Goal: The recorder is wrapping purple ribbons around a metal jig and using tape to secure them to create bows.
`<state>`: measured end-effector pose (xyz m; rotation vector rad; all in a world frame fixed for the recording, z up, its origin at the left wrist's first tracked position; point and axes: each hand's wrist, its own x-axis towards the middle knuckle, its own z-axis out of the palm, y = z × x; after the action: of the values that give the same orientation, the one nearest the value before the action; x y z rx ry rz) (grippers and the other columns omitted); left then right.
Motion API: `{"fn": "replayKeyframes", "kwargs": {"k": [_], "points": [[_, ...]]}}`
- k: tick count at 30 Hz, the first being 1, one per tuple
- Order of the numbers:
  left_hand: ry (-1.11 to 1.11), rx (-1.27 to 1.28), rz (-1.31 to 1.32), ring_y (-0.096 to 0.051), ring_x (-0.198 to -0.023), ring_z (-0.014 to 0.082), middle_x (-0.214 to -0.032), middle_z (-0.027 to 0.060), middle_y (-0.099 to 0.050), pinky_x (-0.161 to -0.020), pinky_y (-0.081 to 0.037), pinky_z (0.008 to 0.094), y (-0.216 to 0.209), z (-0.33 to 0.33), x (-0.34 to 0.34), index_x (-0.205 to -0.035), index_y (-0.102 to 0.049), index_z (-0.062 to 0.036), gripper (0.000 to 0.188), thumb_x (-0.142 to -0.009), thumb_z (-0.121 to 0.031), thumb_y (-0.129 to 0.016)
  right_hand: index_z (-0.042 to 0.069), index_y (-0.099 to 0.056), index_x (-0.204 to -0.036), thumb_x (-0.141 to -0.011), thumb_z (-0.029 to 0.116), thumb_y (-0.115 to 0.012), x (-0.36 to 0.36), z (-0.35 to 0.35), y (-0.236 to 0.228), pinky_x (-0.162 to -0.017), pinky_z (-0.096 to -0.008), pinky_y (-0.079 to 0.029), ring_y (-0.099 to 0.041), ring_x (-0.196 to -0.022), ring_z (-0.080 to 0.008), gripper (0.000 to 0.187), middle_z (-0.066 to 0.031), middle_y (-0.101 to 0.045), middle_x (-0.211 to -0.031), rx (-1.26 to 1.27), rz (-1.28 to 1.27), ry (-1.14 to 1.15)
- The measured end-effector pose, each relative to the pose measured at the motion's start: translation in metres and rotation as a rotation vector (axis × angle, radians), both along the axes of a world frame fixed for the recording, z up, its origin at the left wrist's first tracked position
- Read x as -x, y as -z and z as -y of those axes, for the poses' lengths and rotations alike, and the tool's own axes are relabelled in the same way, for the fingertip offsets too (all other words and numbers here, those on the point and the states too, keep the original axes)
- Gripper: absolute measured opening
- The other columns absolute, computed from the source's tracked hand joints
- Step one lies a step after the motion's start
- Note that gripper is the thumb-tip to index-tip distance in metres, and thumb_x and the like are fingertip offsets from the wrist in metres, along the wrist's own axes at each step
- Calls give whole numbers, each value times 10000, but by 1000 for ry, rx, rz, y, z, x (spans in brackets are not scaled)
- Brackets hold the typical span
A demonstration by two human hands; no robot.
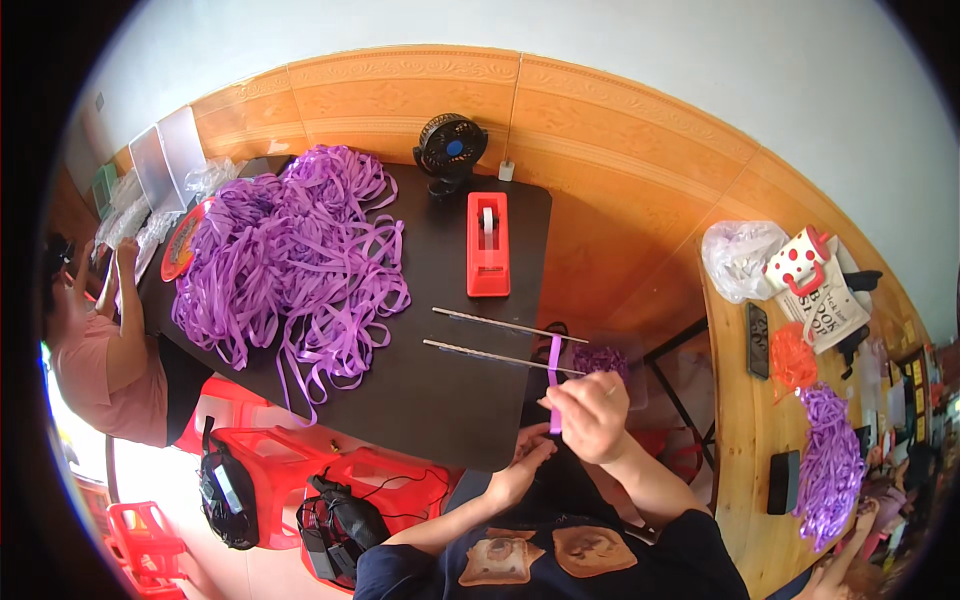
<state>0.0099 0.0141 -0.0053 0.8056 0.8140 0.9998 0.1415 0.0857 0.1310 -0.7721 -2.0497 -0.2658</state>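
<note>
Two thin metal rods (490,352) lie side by side, jutting past the dark table's right edge. A purple ribbon (555,352) crosses both rods near their outer ends and hangs down below them. My right hand (590,415) pinches this ribbon just under the nearer rod. My left hand (522,468) is lower and to the left, close to the ribbon's bottom end, its fingers curled together; what they hold is hidden. A big heap of purple ribbon loops (290,255) covers the left part of the dark table (440,410).
A red tape dispenser (488,250) and a black fan (450,150) stand at the back. Below the rods, a clear bin (625,375) holds purple ribbon. A wooden table (735,440) on the right bears a phone (758,340) and ribbon. Another person (110,350) works at left.
</note>
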Motion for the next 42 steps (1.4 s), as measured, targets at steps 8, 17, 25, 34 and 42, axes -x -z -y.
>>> {"fn": "replayKeyframes", "kwargs": {"k": [8, 17, 25, 34, 42], "points": [[-165, 43, 33, -551, -823, 74, -967, 18, -644, -712, -415, 208, -5, -47, -37, -1246, -535, -84, 321, -941, -180, -560, -34, -618, -699, -744, -78, -691, -18, -92, -4, -565, -230, -402, -526, -633, -94, 96, -47, -585, -706, 733, -632, -127], [-467, -68, -134, -539, -938, 140, -1067, 47, -613, -809, -422, 257, -1, -99, -59, -1259, -530, -42, 319, -961, -150, -495, 37, -610, -617, -717, -57, -718, -38, -139, 60, -588, -214, -402, -516, -606, -54, 174, 15, -594, -650, 1276, -854, -230], [-485, -238, -136, -468, -1191, 199, -1261, 107, -521, -1028, -348, 334, -39, -120, -63, -1210, -564, -21, 286, -967, -149, -484, 4, -659, -869, -835, 80, -634, -42, -110, 105, -663, -292, -520, -628, -729, -142, 87, -46, -650, -816, 1778, -1227, -457], [-451, -187, 230, -504, -1122, 202, -1146, 82, -583, -1012, -345, 361, -18, -110, -67, -1057, -634, -29, 185, -929, -132, -548, -15, -600, -1130, -846, -3, -553, -42, -49, 105, -894, -280, -469, -597, -1018, -176, 288, -94, -639, -1056, 1258, -1186, -276], [-504, -13, 257, -580, -960, 183, -1035, 107, -619, -880, -434, 308, -18, -96, -64, -1074, -603, 17, 207, -918, -105, -540, -38, -626, -1063, -825, 11, -628, -22, -17, 102, -827, -264, -478, -619, -907, -152, 243, -94, -661, -974, 1159, -966, -193]]}}
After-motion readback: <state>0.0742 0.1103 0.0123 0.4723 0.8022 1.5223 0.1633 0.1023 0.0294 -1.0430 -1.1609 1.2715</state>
